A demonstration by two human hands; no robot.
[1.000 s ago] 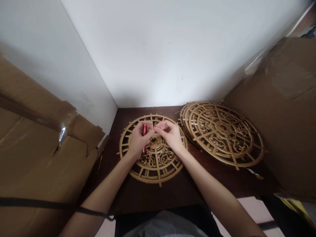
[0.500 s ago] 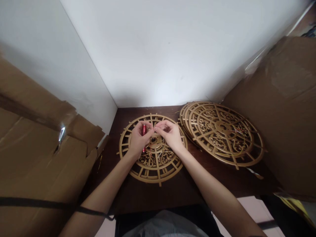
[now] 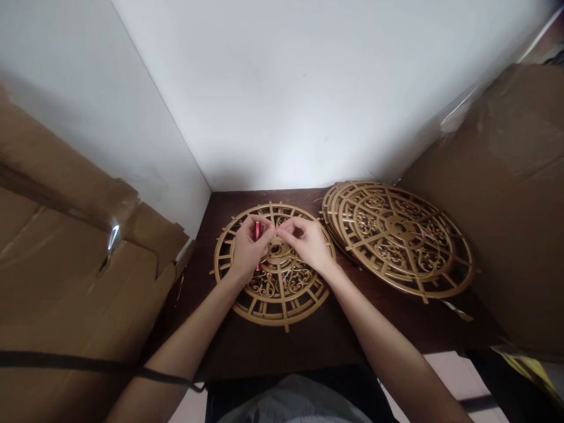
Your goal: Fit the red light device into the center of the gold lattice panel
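Note:
A round gold openwork frame [image 3: 285, 322] with scrollwork lies on the dark brown table [image 3: 273, 355]. Above its centre, my left hand [image 3: 252, 245] is closed around a shiny red cylinder [image 3: 258, 230], whose lower end shows below the palm. The thumb and forefinger of that hand are pinched at the tips. Facing it, my right hand [image 3: 307, 241] has thumb and forefinger pinched together close to the left fingertips. Whatever lies between its fingertips is too small to make out. Thin red wire shows faint near the frame's middle.
Several similar gold frames [image 3: 425, 294] are stacked to the right, tilted over one another. Cardboard stands at the left [image 3: 66, 282] and at the right [image 3: 497, 235]. A white wall [image 3: 299, 106] rises behind. A black cord [image 3: 101, 365] crosses in front of my left forearm.
The fingertips of my hands have parted slightly, my right hand shifting a little to the right. The red cylinder is still in my left hand. The whole view has moved slightly.

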